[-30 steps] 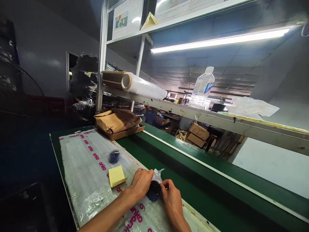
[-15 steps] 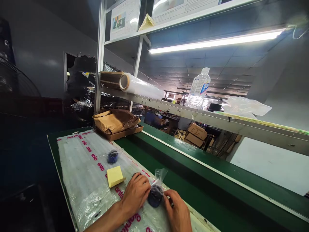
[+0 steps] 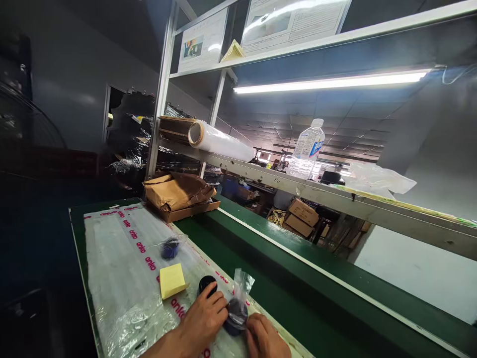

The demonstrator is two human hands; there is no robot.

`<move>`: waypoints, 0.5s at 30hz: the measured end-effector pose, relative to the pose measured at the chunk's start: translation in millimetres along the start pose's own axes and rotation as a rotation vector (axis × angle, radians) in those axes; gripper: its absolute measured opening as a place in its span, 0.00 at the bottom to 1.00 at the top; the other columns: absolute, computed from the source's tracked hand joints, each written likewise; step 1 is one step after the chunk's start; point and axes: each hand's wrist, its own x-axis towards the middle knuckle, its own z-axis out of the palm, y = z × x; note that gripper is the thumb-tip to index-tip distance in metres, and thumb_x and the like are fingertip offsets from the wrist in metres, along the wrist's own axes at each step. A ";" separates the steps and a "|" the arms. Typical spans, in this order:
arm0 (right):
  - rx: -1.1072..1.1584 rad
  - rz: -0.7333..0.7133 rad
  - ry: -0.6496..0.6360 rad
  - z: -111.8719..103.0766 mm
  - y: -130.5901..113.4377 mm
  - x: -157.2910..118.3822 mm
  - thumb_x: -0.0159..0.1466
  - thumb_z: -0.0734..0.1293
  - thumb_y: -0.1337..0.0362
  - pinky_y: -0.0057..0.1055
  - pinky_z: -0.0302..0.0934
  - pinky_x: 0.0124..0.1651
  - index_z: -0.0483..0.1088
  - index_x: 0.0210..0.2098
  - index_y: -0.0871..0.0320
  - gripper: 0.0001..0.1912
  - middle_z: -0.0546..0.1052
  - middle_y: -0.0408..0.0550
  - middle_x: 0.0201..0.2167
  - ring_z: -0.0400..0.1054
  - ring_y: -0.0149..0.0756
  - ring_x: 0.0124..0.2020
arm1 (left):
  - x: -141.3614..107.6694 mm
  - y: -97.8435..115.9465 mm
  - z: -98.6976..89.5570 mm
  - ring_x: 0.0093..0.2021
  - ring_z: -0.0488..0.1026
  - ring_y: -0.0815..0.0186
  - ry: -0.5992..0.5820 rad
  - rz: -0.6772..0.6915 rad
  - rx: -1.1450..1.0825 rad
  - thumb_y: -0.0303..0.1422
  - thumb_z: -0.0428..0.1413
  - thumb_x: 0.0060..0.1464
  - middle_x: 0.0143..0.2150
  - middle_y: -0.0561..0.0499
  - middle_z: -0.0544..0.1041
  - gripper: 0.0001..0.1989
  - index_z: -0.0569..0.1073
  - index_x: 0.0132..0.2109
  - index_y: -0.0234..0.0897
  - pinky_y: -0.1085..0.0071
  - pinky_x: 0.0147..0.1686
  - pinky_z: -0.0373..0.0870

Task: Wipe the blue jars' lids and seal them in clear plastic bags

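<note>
"Head view, with the yellow pad (image 3: pixel 172 281) as landmark. Where is the bagged dark piece (image 3: pixel 237 319)?"

"Right of the yellow pad and nearer the person, on the printed sheet (image 3: pixel 112 258) that covers part of the green surface (image 3: pixel 204 233)."

"Its axis?"

"The body appears squat and round beneath the film, so the bag gives the only clear long axis. The loose bag end (image 3: pixel 244 284) rises from the body and points away from the person."

"Which hand is nearer?"

"Neither by a clear margin. The left hand (image 3: pixel 204 314) lies on the pad's side of the piece, the right hand (image 3: pixel 267 337) on the side farther from the pad."

"State of each hand?"

"Left: palm down, fingers loosely curved, index extended to the black round piece (image 3: pixel 206 282) just right of the pad. I cannot tell whether it grips anything. Right: fingers bent, narrow, tips at the bag's edge. Whether they pinch film, I cannot tell."

"Governing relation?"

"In my judgement, the bagged piece's place between both hands, with the loose end upright and clear of either."
</note>
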 end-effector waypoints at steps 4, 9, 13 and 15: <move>-0.123 -0.055 -0.102 -4.8 -3.9 -2.6 0.58 0.62 0.80 0.27 0.70 0.38 0.72 0.37 0.52 0.18 0.80 0.45 0.43 0.76 0.40 0.39 | -4.1 -0.4 6.9 0.40 0.71 0.63 -0.047 0.082 0.050 0.29 0.60 0.60 0.33 0.55 0.75 0.10 0.69 0.30 0.38 0.55 0.65 0.52; -0.163 0.007 -0.225 -7.1 -20.5 12.0 0.53 0.62 0.83 0.32 0.65 0.31 0.76 0.32 0.57 0.18 0.80 0.54 0.35 0.76 0.50 0.37 | -2.0 4.5 17.1 0.39 0.72 0.60 -0.193 0.042 -0.037 0.28 0.60 0.58 0.33 0.51 0.77 0.07 0.72 0.32 0.38 0.53 0.64 0.55; -0.041 0.181 -0.304 -23.0 -22.6 44.7 0.53 0.64 0.79 0.32 0.58 0.26 0.75 0.27 0.59 0.11 0.80 0.55 0.27 0.76 0.49 0.28 | 18.0 9.2 -0.4 0.40 0.74 0.60 -0.262 -0.219 -0.238 0.24 0.57 0.55 0.36 0.51 0.78 0.05 0.72 0.34 0.37 0.53 0.63 0.58; 0.066 0.291 -0.321 -40.3 -16.5 63.2 0.57 0.64 0.74 0.30 0.54 0.24 0.73 0.25 0.57 0.09 0.79 0.50 0.23 0.74 0.44 0.23 | 33.6 7.6 -19.6 0.41 0.74 0.61 -0.243 -0.363 -0.310 0.24 0.54 0.55 0.37 0.51 0.78 0.05 0.72 0.35 0.38 0.57 0.59 0.62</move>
